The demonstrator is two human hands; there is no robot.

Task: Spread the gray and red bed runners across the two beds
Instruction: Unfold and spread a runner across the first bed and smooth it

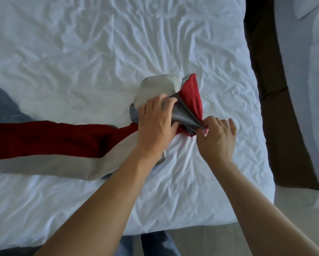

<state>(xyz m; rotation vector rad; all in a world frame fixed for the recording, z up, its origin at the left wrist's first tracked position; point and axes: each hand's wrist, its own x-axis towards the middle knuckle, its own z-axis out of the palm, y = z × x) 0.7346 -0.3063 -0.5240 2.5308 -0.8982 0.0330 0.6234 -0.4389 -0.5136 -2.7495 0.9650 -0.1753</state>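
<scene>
A gray and red bed runner (49, 143) lies across the near bed (81, 61), flat on the left and bunched in a heap near the middle right. My left hand (155, 124) presses on the heap and grips its folds. My right hand (217, 135) pinches a gray and red corner of the same runner just to the right. The second bed (306, 89) shows at the right edge with white sheets and no runner in sight.
A dark brown floor gap (265, 80) separates the two beds. A blue-gray cloth (1, 106) lies at the left edge of the near bed. A white pillow (310, 6) sits on the second bed. My jeans show below the bed's near edge.
</scene>
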